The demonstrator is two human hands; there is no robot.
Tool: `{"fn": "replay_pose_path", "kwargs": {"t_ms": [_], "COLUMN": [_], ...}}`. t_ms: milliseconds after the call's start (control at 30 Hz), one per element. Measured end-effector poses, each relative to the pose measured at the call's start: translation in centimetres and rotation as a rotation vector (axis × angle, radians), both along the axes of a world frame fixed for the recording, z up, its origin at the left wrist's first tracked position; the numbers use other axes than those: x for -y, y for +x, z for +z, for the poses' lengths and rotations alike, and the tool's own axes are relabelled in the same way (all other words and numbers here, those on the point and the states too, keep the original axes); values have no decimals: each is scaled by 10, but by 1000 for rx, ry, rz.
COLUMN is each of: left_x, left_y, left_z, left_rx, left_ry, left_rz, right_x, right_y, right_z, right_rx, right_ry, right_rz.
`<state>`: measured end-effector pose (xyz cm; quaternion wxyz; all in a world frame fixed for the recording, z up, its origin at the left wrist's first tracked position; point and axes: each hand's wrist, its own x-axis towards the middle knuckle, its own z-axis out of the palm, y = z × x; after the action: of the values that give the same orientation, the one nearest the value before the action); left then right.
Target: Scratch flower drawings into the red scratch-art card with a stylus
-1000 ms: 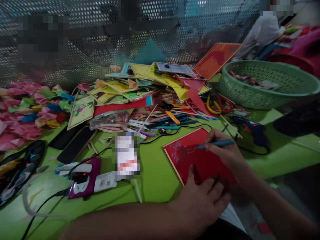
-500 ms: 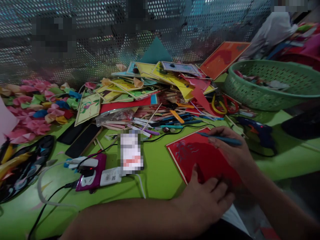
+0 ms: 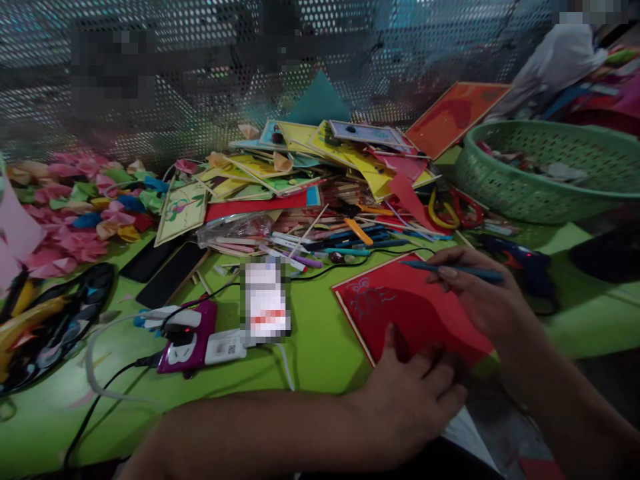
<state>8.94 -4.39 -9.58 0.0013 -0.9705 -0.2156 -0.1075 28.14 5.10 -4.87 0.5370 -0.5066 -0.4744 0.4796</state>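
A red card [image 3: 410,303] edged with thin pale sticks lies at the front of the green table, a faint drawing in light lines near its left corner. My left hand [image 3: 415,393] rests on the card's near edge with its fingers spread. In my right hand [image 3: 485,293] a blue pen [image 3: 473,273] is held between thumb and fingers over the card's far right part. The pen lies nearly level, its tip pointing left; whether the tip touches the card I cannot tell.
Beyond the card lie pens, sticks and a pile of decorated cards [image 3: 300,143]. A green basket [image 3: 530,200] and a glue gun [image 3: 525,263] stand right. Left are a lit phone [image 3: 266,300], a purple power strip [image 3: 207,323], dark phones [image 3: 173,275] and paper flowers [image 3: 75,200].
My right hand has shifted slightly right with the pen, which now lies flatter, and more of the card shows. My left hand stays in place. The view has shifted a little.
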Motion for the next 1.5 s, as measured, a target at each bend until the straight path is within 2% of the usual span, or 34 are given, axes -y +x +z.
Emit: {"fn": "replay_pose_path", "kwargs": {"t_ms": [267, 500, 833, 1267, 1500], "left_x": [0, 1, 0, 1, 0], "left_y": [1, 2, 0, 3, 1], "left_z": [3, -1, 5, -2, 3], "left_rx": [24, 22, -14, 32, -6], "left_ry": [-47, -15, 7, 46, 26], "left_rz": [4, 12, 13, 32, 16], "right_x": [-16, -20, -17, -15, -15], "right_y": [-27, -24, -29, -34, -32], "right_z": [-12, -29, -25, -16, -17], "right_rx": [91, 276, 344, 411, 389], "right_ry": [-68, -16, 20, 34, 22], "right_rz": [216, 264, 287, 279, 288]}}
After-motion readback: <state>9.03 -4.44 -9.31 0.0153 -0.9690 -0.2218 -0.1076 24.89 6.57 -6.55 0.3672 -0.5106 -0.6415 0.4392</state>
